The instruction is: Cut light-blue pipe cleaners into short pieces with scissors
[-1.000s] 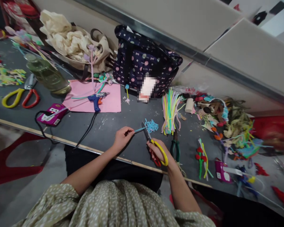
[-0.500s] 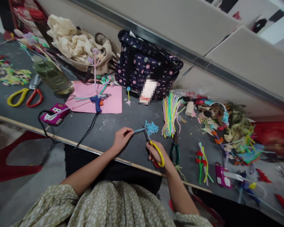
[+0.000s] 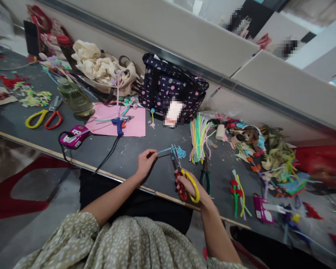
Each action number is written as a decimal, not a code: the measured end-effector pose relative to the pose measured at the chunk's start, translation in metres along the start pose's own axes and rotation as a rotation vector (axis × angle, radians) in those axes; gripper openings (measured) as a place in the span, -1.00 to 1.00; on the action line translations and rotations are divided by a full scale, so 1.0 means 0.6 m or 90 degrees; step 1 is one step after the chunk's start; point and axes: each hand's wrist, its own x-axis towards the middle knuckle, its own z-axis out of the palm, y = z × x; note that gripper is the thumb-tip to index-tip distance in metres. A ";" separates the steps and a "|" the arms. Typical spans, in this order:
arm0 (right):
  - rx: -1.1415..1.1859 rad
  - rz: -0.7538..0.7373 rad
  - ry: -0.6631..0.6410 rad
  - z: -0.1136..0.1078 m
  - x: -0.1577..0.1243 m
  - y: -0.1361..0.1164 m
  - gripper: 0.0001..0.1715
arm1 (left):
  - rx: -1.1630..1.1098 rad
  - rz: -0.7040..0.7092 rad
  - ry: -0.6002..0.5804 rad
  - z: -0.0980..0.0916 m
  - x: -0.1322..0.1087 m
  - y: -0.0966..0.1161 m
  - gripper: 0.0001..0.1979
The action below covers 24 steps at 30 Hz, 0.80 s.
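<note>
My left hand [image 3: 146, 163] pinches a blue pipe cleaner [image 3: 164, 150], which points right toward the scissor blades. Fingers of my right hand [image 3: 187, 184] are wrapped round the scissors [image 3: 195, 191], which have one yellow and one red handle. Their blades stand apart, tips close to the free end of the pipe cleaner. Short cut blue pieces [image 3: 180, 152] lie in a small pile on the dark table just behind and beside the blades. To the right of the pile is a bundle of pastel pipe cleaners [image 3: 199, 138].
Green-handled pliers [image 3: 205, 178] lie right of my right hand. A blue glue gun [image 3: 119, 124] rests on pink paper [image 3: 137, 125]. Left stand a bottle of liquid [image 3: 76, 100] and a second pair of scissors [image 3: 53, 118]. A dark patterned bag [image 3: 170, 80] stands behind.
The scissors have opened wider, and my right hand has shifted slightly toward me. My left hand still holds the blue pipe cleaner. The camera view has shifted a little.
</note>
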 end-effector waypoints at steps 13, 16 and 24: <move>-0.137 -0.120 -0.008 0.019 0.028 -0.006 -0.63 | 0.049 0.042 -0.057 -0.009 -0.006 -0.001 -0.74; -0.149 -0.118 -0.009 0.018 0.028 -0.007 -0.62 | 0.059 0.046 -0.066 -0.010 -0.006 0.000 -0.74; -0.146 -0.116 -0.011 0.017 0.035 -0.007 -0.65 | 0.078 0.056 -0.091 -0.014 -0.002 0.002 -0.76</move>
